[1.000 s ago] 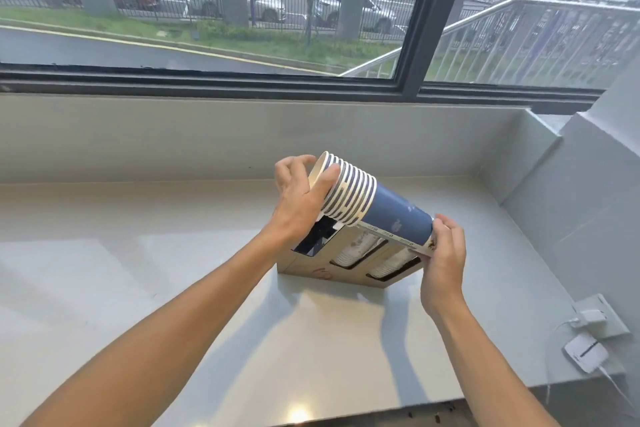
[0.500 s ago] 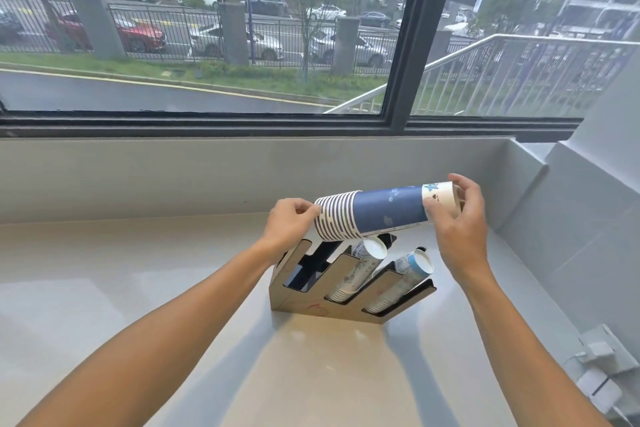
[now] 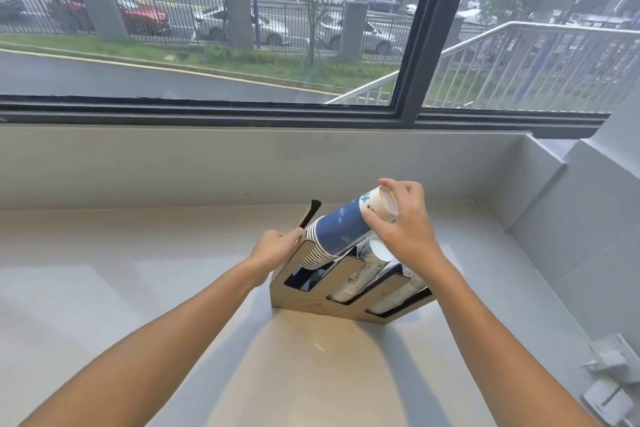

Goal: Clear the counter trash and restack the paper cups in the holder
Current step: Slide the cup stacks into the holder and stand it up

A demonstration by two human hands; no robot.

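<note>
**Seating the cup stack in the leftmost slot**

As the view runs from largest element to smallest, the pale grey stone table (image 3: 138,288) beneath the wide window (image 3: 207,28) carries every item shown. On it, towards the right, stands the slanted tan wooden cup holder with three slots (image 3: 313,302); the middle and right slots each contain a sleeve of white paper cups (image 3: 353,282), while the left slot is receiving the long nested stack of blue-and-white paper cups (image 3: 341,227). This stack lies tilted, its long axis running from its rims, low and left at the slot mouth, up and to the right towards its closed base. The right hand (image 3: 403,229) grips that raised base end, fingers (image 3: 394,189) curled around it and thumb beneath, so the stack extends down and leftwards from the grasp. The left hand (image 3: 277,244), nearer the slot, rests at the rim end, its fingers bent against the holder's left wall; whether they pinch the wall or merely steady it cannot be told. Seating the stack calls, by this reading, for a push along that axis. No loose trash is visible. White plugs (image 3: 609,381) lie at lower right.
</note>
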